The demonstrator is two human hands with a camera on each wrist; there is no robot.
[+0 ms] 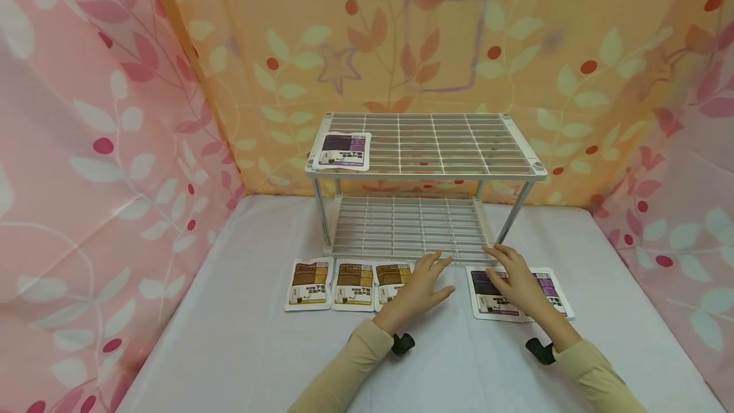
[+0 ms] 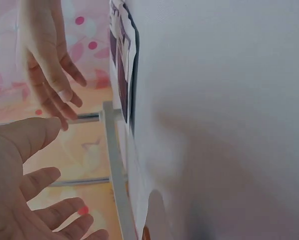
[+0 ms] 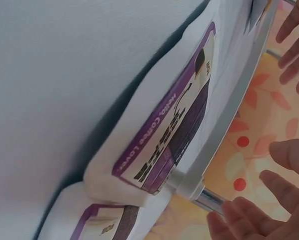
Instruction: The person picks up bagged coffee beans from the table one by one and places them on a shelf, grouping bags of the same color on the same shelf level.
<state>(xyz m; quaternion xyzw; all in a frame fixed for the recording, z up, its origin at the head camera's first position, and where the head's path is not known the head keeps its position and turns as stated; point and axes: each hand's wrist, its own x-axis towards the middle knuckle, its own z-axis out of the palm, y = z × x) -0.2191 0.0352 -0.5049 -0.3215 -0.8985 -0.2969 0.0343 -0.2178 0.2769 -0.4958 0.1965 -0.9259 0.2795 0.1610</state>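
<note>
My left hand [image 1: 417, 289] hovers with fingers spread over the table, partly covering the rightmost of three brown-and-yellow coffee packets [image 1: 309, 282]. My right hand [image 1: 516, 285] is held over two purple coffee packets [image 1: 492, 303], hiding part of them in the head view. Both palms look empty, and the fingers are loosely extended in the left wrist view and the right wrist view. "Hello, Coffee Lover" is printed on a purple packet [image 3: 169, 120] lying flat below my right hand. Another purple packet [image 1: 344, 150] lies at the left end of the white wire rack's top shelf [image 1: 436, 145].
The two-tier rack stands at the back of the white-covered table [image 1: 241, 336], its lower shelf [image 1: 401, 225] just behind the packets. Metal posts [image 1: 515, 212] join the tiers. Flowered cloth [image 1: 229, 50] hangs behind and on both sides. Black wrist mounts [image 1: 539, 350] sit at both wrists.
</note>
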